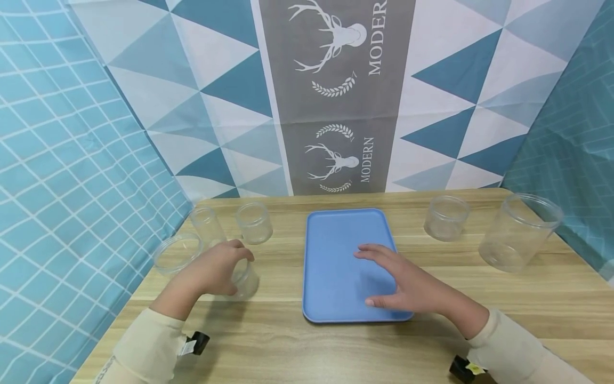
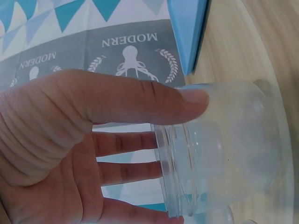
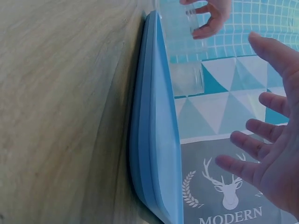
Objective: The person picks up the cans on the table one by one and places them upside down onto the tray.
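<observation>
My left hand (image 1: 216, 269) grips a clear jar (image 1: 247, 284) at the left of the table. In the left wrist view, the thumb lies along the side of that jar (image 2: 233, 140), with the other fingers across at its threaded rim. The jar stands upright on the wood. Over the blue tray (image 1: 331, 266), my right hand (image 1: 408, 280) hovers with thumb and fingers spread and nothing between them. The right wrist view shows this hand (image 3: 275, 140) apart from the tray's raised edge (image 3: 156, 116).
Behind the left hand stand a wide clear container (image 1: 168, 261), a tall narrow one (image 1: 209, 229) and a small jar (image 1: 255, 226). Right of the tray are another small jar (image 1: 446, 221) and a large clear container (image 1: 515, 240). Patterned cloth (image 1: 336, 106) hangs behind the table.
</observation>
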`<state>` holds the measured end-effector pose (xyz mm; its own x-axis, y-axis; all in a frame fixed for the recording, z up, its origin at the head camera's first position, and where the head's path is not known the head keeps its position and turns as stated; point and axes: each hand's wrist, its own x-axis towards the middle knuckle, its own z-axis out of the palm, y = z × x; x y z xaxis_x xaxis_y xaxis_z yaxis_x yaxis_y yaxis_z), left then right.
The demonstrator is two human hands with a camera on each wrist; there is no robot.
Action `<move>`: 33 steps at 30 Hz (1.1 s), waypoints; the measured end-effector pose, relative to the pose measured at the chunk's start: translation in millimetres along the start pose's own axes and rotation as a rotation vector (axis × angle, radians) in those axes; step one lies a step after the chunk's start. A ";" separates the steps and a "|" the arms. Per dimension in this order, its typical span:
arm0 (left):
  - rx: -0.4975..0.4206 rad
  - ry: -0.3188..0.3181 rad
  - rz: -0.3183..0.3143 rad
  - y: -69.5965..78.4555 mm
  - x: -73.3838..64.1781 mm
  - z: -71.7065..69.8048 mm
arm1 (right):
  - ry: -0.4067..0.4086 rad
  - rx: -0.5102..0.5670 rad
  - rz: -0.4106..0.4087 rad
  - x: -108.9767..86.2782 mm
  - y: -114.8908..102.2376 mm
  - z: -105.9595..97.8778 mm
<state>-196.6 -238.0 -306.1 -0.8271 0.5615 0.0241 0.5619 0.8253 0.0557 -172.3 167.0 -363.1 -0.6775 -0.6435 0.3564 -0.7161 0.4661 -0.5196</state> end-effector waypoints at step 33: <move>0.012 0.174 0.133 39.5 34.8 -12.2 | 0.259 0.297 0.017 0.9 7.3 -7.0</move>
<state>-203.3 -186.6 -290.8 -0.7343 0.6479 0.2024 0.6658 0.7456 0.0286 -179.4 174.0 -361.1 -0.7362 -0.4450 0.5099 -0.6500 0.2554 -0.7157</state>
